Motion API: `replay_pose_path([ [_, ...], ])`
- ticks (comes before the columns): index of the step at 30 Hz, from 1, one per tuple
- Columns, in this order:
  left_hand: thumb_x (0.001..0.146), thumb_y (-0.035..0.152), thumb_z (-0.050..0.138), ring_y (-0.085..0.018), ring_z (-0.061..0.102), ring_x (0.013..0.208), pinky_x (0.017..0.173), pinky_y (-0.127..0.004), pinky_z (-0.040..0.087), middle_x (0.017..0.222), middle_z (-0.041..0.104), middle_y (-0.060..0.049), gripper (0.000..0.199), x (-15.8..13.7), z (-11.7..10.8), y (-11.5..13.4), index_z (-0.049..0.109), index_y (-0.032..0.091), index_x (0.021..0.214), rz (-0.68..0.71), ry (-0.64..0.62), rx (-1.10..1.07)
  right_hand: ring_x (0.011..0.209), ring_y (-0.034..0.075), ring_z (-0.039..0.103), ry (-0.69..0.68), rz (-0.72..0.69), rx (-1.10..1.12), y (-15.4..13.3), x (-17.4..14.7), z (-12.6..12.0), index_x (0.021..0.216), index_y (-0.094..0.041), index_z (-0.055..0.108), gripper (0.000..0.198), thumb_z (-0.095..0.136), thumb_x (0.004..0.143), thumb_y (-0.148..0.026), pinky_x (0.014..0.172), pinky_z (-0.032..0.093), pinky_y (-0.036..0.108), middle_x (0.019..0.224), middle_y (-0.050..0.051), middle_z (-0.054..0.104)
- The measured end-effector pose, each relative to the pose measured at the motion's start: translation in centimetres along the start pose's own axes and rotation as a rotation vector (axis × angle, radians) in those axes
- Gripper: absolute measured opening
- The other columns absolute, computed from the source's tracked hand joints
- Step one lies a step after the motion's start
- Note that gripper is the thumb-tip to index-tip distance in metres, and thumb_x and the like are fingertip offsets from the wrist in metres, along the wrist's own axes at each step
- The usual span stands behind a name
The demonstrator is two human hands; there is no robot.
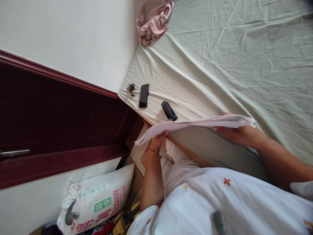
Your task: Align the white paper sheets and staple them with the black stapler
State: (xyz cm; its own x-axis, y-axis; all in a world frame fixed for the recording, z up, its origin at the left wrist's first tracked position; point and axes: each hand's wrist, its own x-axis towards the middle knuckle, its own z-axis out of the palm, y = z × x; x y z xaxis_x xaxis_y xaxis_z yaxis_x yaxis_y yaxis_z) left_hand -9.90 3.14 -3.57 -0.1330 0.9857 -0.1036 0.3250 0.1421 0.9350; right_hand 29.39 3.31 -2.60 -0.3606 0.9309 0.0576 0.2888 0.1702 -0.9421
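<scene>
Holding papers (188, 124) in left hand (157, 142) and right hand (245, 135).
Clamping fingers (223, 131) toward each end, near a black stapler (168, 111).

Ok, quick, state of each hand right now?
Left hand: closed, holding the white papers toward one end.
Right hand: closed, holding the same papers toward the other end.

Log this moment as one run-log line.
left hand: holds papers | right hand: holds papers | papers: seen edge-on | on bed: stapler, pink cloth
</scene>
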Motion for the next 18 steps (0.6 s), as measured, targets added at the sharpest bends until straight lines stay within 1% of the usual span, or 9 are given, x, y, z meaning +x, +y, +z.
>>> replay_pose_path([
  [1,0.071,0.05,0.088,-0.027,0.072,0.099,0.103,-0.046,0.052,0.095,0.079,-0.008,0.037,-0.1,-0.1,-0.6,0.08,0.02,0.092,-0.02,0.032,0.015,0.081,0.024,0.073,0.011,0.045,-0.039,0.4,0.0,0.2,0.108,-0.024,0.076,0.034,0.066,0.092,-0.052,0.072,0.055,0.033,0.098,0.007,0.081],
  [3,0.073,0.049,0.088,-0.027,0.07,0.111,0.112,-0.046,0.047,0.104,0.079,-0.008,0.039,-0.1,-0.1,-1.4,0.079,0.021,0.099,-0.046,0.065,0.038,0.08,0.024,0.073,0.037,0.08,-0.092,1.0,-0.1,0.5,0.109,-0.024,0.076,0.034,0.065,0.093,-0.052,0.069,0.055,0.034,0.098,0.006,0.081],
  [6,0.07,0.049,0.089,-0.026,0.068,0.12,0.117,-0.045,0.044,0.11,0.078,-0.008,0.044,0.0,0.4,-1.9,0.078,0.022,0.103,-0.046,0.057,0.016,0.075,0.024,0.072,0.057,0.102,-0.115,1.5,0.0,0.8,0.102,-0.023,0.076,0.035,0.066,0.091,-0.055,0.064,0.055,0.035,0.089,0.005,0.08],
  [8,0.067,0.05,0.091,-0.026,0.068,0.12,0.116,-0.045,0.046,0.111,0.078,-0.009,0.051,0.1,1.0,-1.7,0.077,0.021,0.106,-0.034,0.035,-0.022,0.072,0.024,0.071,0.054,0.094,-0.116,1.4,0.0,0.9,0.099,-0.024,0.076,0.032,0.066,0.091,-0.054,0.06,0.054,0.034,0.084,0.005,0.079],
  [10,0.064,0.049,0.093,-0.026,0.068,0.119,0.116,-0.047,0.047,0.111,0.078,-0.009,0.056,0.0,1.5,-1.3,0.076,0.02,0.109,-0.037,0.026,-0.041,0.069,0.023,0.071,0.052,0.049,-0.104,1.2,0.1,0.8,0.097,-0.026,0.075,0.027,0.067,0.091,-0.051,0.058,0.053,0.034,0.08,0.003,0.078],
  [12,0.063,0.045,0.094,-0.026,0.068,0.119,0.115,-0.048,0.047,0.112,0.078,-0.009,0.056,-0.2,1.7,-0.8,0.076,0.019,0.11,-0.051,0.031,-0.047,0.069,0.023,0.07,0.053,-0.008,-0.082,0.9,0.1,0.6,0.094,-0.027,0.075,0.021,0.068,0.091,-0.047,0.058,0.053,0.034,0.079,0.003,0.078],
  [14,0.062,0.04,0.095,-0.025,0.069,0.115,0.111,-0.047,0.05,0.113,0.078,-0.009,0.054,-0.4,1.7,-0.5,0.077,0.019,0.108,-0.062,0.028,-0.073,0.07,0.024,0.071,0.043,-0.052,-0.063,0.7,0.1,0.5,0.094,-0.029,0.074,0.018,0.067,0.092,-0.045,0.061,0.054,0.035,0.083,0.003,0.079],
  [18,0.054,0.037,0.098,-0.023,0.073,0.099,0.1,-0.043,0.056,0.106,0.08,-0.006,0.054,-0.3,1.2,-0.5,0.079,0.022,0.102,-0.077,0.005,-0.127,0.079,0.026,0.073,0.028,-0.116,-0.045,0.2,0.3,0.3,0.102,-0.031,0.074,0.018,0.068,0.091,-0.045,0.068,0.057,0.039,0.094,0.004,0.08],
])
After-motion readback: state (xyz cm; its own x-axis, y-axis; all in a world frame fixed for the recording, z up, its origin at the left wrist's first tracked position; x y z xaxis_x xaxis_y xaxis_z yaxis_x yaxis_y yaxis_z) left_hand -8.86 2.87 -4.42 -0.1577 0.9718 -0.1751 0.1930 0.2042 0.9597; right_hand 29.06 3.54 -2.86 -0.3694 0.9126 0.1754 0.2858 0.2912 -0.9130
